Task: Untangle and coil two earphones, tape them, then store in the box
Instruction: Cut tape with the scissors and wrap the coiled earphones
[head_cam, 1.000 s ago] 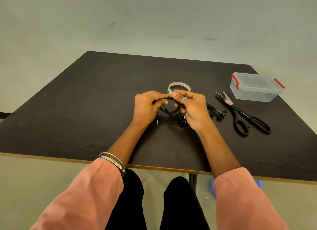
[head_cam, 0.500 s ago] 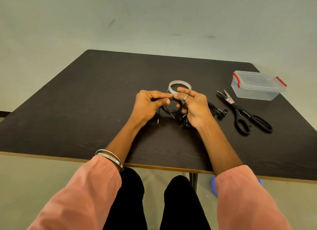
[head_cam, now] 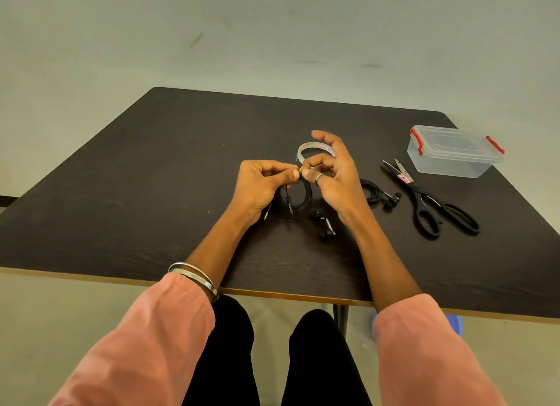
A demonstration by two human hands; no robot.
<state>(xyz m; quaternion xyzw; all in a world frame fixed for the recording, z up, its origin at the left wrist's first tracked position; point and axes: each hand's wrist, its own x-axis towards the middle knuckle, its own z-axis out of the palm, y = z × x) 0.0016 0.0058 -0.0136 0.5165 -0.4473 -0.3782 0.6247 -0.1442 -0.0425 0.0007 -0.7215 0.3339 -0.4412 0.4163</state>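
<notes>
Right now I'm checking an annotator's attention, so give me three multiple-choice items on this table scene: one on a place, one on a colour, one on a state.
1. Where do the scissors lie?
A. between the spare earphone and the box
B. left of both hands
C. inside the box

2. What colour are the box's latches?
A. blue
B. red
C. black

3. How is the box lid?
A. off
B. missing
C. on

A: the scissors lie right of the earphone, near the box.
B: both clips are red.
C: the lid sits on top.
</notes>
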